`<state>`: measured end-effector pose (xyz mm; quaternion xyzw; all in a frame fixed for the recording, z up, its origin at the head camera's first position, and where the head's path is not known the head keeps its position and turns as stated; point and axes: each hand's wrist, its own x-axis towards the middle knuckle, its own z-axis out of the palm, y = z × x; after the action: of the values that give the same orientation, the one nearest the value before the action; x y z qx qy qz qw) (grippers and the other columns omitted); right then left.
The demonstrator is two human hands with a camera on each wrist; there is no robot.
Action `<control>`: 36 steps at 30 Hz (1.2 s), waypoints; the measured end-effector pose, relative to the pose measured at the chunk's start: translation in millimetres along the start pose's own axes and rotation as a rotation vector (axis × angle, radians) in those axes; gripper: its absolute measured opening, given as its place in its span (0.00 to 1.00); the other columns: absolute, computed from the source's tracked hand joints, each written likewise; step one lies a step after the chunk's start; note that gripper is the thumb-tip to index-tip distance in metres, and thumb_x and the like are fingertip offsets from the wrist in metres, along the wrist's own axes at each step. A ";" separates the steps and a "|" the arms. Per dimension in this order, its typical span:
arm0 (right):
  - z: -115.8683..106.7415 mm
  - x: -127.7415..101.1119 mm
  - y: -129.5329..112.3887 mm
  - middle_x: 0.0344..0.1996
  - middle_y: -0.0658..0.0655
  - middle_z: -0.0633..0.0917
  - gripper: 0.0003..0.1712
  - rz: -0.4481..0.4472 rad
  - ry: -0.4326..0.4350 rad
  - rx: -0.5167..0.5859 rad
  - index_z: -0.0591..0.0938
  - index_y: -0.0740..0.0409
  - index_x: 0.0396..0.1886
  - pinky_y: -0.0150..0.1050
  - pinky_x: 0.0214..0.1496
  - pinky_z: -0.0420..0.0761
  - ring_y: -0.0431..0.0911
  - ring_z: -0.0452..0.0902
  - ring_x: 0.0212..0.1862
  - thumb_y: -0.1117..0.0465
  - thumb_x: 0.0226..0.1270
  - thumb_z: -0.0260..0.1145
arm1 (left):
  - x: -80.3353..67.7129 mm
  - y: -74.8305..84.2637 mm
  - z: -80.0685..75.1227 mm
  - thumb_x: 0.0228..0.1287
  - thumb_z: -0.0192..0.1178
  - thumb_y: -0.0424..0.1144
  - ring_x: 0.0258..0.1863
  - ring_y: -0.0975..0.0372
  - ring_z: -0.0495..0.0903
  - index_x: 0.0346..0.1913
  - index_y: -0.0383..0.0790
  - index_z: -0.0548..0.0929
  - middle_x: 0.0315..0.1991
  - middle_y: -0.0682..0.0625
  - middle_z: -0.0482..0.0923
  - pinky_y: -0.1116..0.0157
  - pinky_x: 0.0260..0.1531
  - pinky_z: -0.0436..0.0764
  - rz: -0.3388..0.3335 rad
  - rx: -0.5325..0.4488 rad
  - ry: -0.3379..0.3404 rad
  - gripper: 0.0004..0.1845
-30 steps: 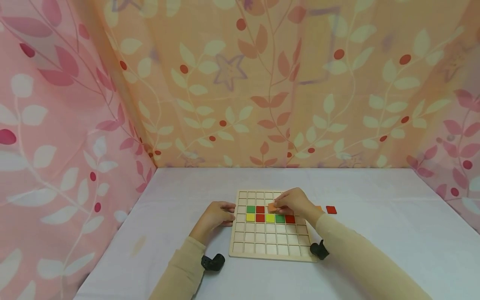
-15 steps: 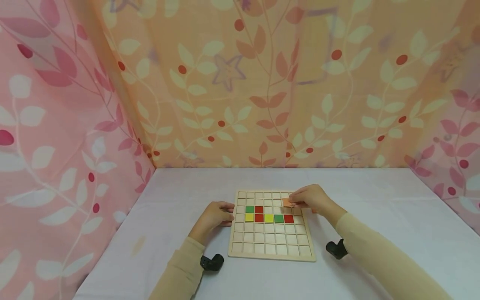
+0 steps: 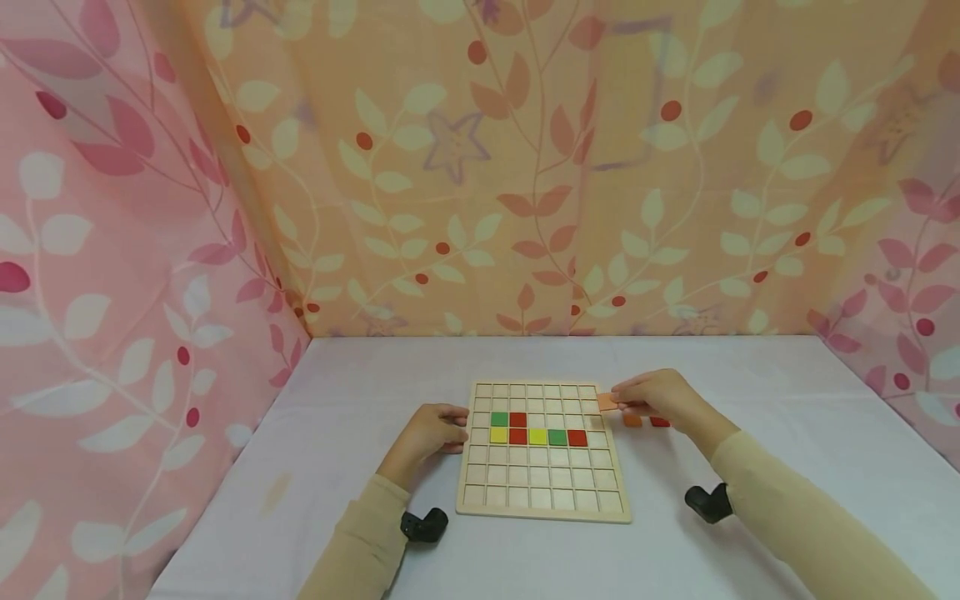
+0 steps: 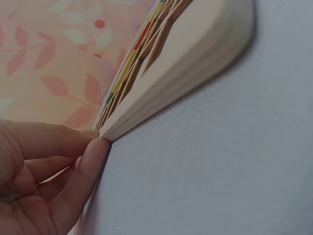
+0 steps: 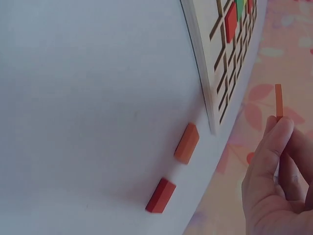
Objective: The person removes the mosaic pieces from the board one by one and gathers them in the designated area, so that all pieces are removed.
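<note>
From the head view, the right hand [image 3: 660, 397] pinches an orange tile [image 3: 607, 402] just off the far right corner of the wooden grid board [image 3: 542, 492], which lies near the middle of the bench [image 3: 787, 433]. A second orange tile [image 3: 632, 421] and a red tile [image 3: 659, 422] lie on the bench just beside the board's right edge. The left hand [image 3: 429, 432] rests with curled fingers against the board's left edge.

The left wrist view shows its fingertips [image 4: 93, 156] touching the board's edge [image 4: 161, 98], pressing rather than gripping.

In the right wrist view the pinched tile [image 5: 279, 100] stands on edge above thumb and finger, clear of the board [image 5: 215, 73]. To my eye, a light pinch and a steadied board would serve best.
</note>
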<state>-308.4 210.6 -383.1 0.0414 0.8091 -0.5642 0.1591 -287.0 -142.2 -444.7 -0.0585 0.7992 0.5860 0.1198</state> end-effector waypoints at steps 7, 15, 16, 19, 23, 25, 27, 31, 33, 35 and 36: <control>-19.4 -2.3 7.5 0.27 0.49 0.85 0.26 0.017 0.011 0.057 0.74 0.75 0.54 0.32 0.39 0.83 0.37 0.82 0.28 0.62 0.60 0.65 | -0.4 0.5 -0.2 0.51 0.61 0.22 0.26 0.64 0.78 0.53 0.31 0.77 0.42 0.43 0.77 0.67 0.29 0.84 -0.001 0.003 0.004 0.22; -35.7 -5.4 17.4 0.28 0.48 0.85 0.29 0.037 0.030 0.043 0.73 0.74 0.56 0.32 0.40 0.83 0.37 0.82 0.29 0.59 0.59 0.67 | 0.5 -0.3 0.3 0.51 0.61 0.21 0.26 0.64 0.78 0.53 0.31 0.78 0.41 0.43 0.77 0.67 0.29 0.84 0.004 0.002 0.008 0.22; -37.3 -5.6 18.6 0.28 0.48 0.85 0.29 0.040 0.033 0.040 0.73 0.74 0.56 0.32 0.40 0.83 0.38 0.82 0.29 0.59 0.59 0.67 | 0.6 -0.4 0.2 0.51 0.61 0.22 0.26 0.64 0.78 0.53 0.31 0.78 0.41 0.44 0.77 0.67 0.29 0.84 0.002 0.003 0.010 0.22; -42.3 -6.1 22.4 0.28 0.48 0.85 0.29 0.051 0.042 0.030 0.74 0.73 0.56 0.34 0.41 0.83 0.38 0.82 0.30 0.59 0.59 0.67 | 0.1 0.0 0.2 0.51 0.61 0.21 0.26 0.64 0.78 0.53 0.31 0.78 0.41 0.44 0.77 0.68 0.28 0.84 -0.001 0.007 0.012 0.22; -50.0 -8.0 26.3 0.28 0.48 0.85 0.29 0.074 0.048 0.039 0.73 0.73 0.57 0.36 0.44 0.83 0.39 0.82 0.31 0.59 0.60 0.66 | -1.1 0.7 0.2 0.51 0.61 0.22 0.26 0.64 0.78 0.53 0.31 0.78 0.41 0.44 0.77 0.68 0.28 0.84 -0.001 0.006 0.004 0.22; -54.3 -9.2 27.4 0.28 0.48 0.85 0.29 0.082 0.048 0.055 0.72 0.73 0.57 0.36 0.44 0.83 0.40 0.82 0.32 0.59 0.61 0.65 | -1.3 0.6 0.1 0.51 0.61 0.22 0.26 0.65 0.78 0.53 0.31 0.77 0.41 0.44 0.77 0.68 0.28 0.84 0.003 0.007 0.003 0.22; -58.9 -10.4 28.3 0.28 0.48 0.85 0.30 0.083 0.038 0.072 0.72 0.73 0.57 0.35 0.44 0.83 0.40 0.83 0.32 0.59 0.61 0.66 | -1.0 0.3 0.0 0.51 0.61 0.22 0.26 0.65 0.78 0.53 0.31 0.77 0.41 0.44 0.77 0.68 0.28 0.84 0.005 0.004 0.003 0.22; -68.6 -12.3 31.2 0.28 0.48 0.85 0.26 0.081 0.029 0.099 0.76 0.71 0.54 0.33 0.41 0.83 0.40 0.83 0.31 0.59 0.60 0.66 | -0.7 -0.3 0.1 0.51 0.61 0.22 0.26 0.65 0.78 0.53 0.31 0.77 0.41 0.44 0.77 0.68 0.28 0.84 0.007 0.007 0.005 0.22; -73.3 -12.9 33.6 0.28 0.48 0.85 0.25 0.091 0.029 0.090 0.77 0.70 0.53 0.32 0.41 0.83 0.40 0.83 0.31 0.58 0.60 0.66 | -0.8 0.1 0.2 0.51 0.61 0.22 0.26 0.65 0.78 0.53 0.31 0.77 0.41 0.44 0.77 0.68 0.28 0.84 0.008 0.009 0.005 0.22; -77.5 -13.0 36.6 0.28 0.48 0.85 0.26 0.105 0.032 0.081 0.77 0.69 0.53 0.32 0.41 0.83 0.41 0.83 0.32 0.57 0.60 0.66 | -0.7 0.2 0.0 0.51 0.61 0.22 0.26 0.65 0.78 0.53 0.31 0.78 0.41 0.44 0.77 0.68 0.28 0.84 0.008 0.010 0.006 0.22; -79.3 -12.8 38.1 0.28 0.48 0.85 0.27 0.113 0.033 0.076 0.76 0.70 0.54 0.32 0.41 0.83 0.41 0.83 0.32 0.57 0.60 0.66 | -0.7 0.3 -0.1 0.51 0.61 0.22 0.26 0.65 0.78 0.53 0.32 0.78 0.41 0.44 0.77 0.68 0.28 0.84 0.009 0.010 0.006 0.22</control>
<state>-303.6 299.2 -388.7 0.1022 0.7860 -0.5839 0.1755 -286.4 -142.3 -444.2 -0.0561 0.8027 0.5824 0.1153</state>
